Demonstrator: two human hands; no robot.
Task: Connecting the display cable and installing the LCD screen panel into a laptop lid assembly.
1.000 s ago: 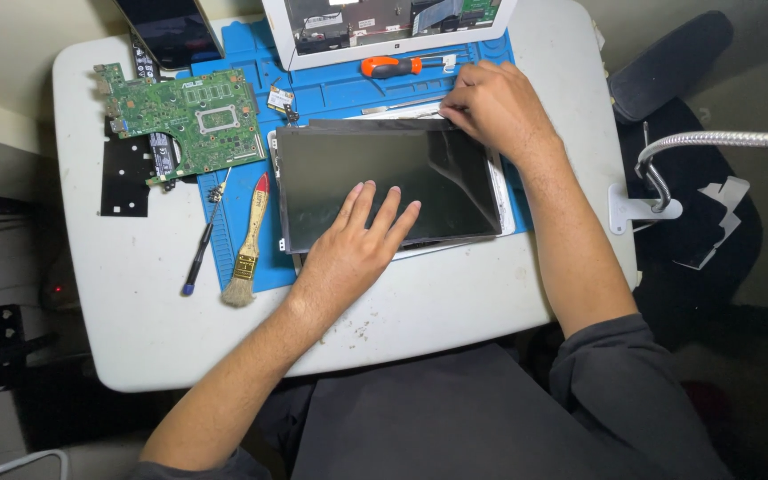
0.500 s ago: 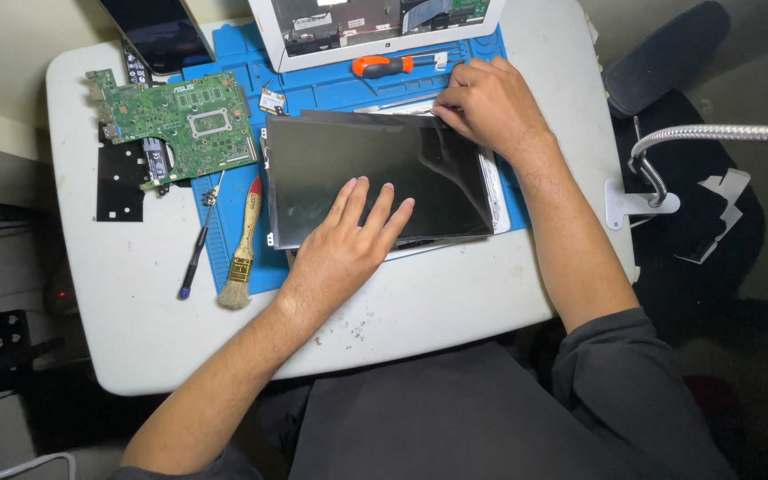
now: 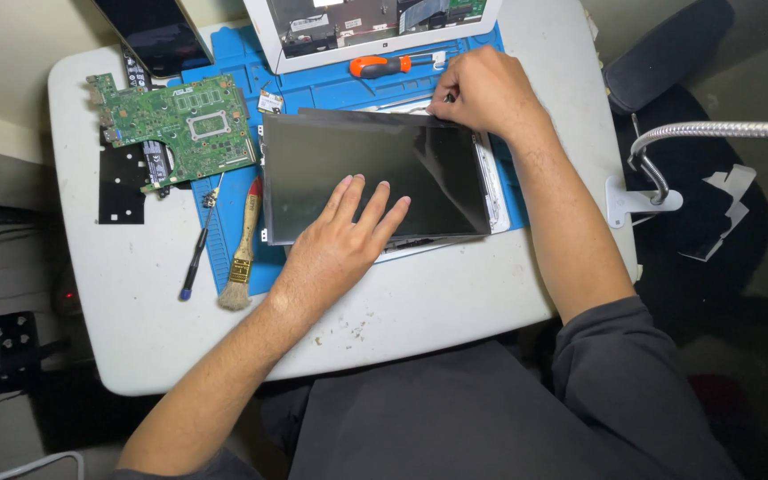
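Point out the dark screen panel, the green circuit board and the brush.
dark screen panel (image 3: 348,160), head view, on its bare glass left of centre
green circuit board (image 3: 175,124), head view, near its middle
brush (image 3: 244,249), head view, on the wooden handle

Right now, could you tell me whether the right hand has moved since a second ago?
Yes, slightly: the right hand has edged up the table toward the orange screwdriver.

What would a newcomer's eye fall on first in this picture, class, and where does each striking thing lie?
First the dark display panel in the middle of the blue mat, with the left hand flat on its near edge and the right hand at its far right corner. Next the green circuit board at the table's far left, with a brush and a small screwdriver just below it.
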